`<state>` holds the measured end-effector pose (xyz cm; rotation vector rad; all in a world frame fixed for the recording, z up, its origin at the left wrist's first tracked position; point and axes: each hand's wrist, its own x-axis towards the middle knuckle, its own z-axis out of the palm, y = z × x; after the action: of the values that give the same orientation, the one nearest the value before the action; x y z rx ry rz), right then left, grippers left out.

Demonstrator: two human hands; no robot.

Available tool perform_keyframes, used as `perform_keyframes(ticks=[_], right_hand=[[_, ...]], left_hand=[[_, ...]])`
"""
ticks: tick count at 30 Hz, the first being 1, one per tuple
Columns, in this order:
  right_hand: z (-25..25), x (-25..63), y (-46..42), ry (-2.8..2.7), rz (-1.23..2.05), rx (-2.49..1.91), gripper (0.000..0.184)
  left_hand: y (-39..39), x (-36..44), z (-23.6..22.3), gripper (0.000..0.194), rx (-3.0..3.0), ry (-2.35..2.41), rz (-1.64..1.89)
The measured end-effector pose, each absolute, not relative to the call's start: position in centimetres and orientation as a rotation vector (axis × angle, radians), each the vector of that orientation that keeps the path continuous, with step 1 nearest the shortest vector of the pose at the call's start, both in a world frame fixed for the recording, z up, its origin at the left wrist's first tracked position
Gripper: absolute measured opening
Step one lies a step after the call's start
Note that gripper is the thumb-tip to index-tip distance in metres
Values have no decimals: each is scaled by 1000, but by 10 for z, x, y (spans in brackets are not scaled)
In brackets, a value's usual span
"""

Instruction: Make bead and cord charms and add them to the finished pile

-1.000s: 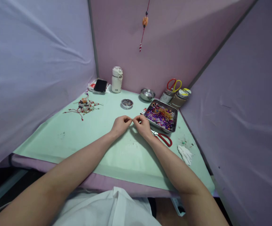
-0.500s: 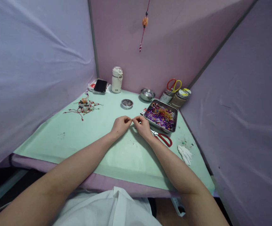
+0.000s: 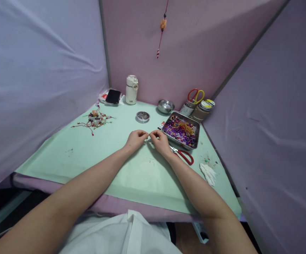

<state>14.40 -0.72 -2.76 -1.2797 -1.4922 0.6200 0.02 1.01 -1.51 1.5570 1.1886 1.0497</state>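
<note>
My left hand (image 3: 137,139) and my right hand (image 3: 159,140) meet over the middle of the table, fingertips almost touching. Each is closed in a pinch. Whatever lies between the fingers is too small to name; a tiny pale bit shows just below the left fingertips. Beside my right wrist lie red-handled scissors (image 3: 184,156), their blades partly hidden by that hand. A metal tray (image 3: 179,142) of purple and clear beads with golden cord sits right of my right hand. Beyond my hands stands a small round container (image 3: 142,117) of dark little pieces.
Beaded red-cord strings (image 3: 96,120) lie at the left. Behind are a phone (image 3: 113,96), a white bottle (image 3: 131,90), a metal bowl (image 3: 165,106), and a jar (image 3: 202,110) beside upright scissors (image 3: 195,95). A crumpled white cloth (image 3: 208,173) lies right. A beaded cord (image 3: 163,24) hangs on the back wall.
My left fingers have shifted slightly, and a tiny pale bit now shows below them. My right hand stays almost in place, and the things on the table have not moved.
</note>
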Motion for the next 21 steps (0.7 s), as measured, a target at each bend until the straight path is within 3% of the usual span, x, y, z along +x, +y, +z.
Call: perform_keyframes(ticks=[21], right_hand=[[-23, 146, -8, -1541, 579, -1223, 17]], left_hand=[[5, 1, -6, 18, 1410, 1163, 1084]])
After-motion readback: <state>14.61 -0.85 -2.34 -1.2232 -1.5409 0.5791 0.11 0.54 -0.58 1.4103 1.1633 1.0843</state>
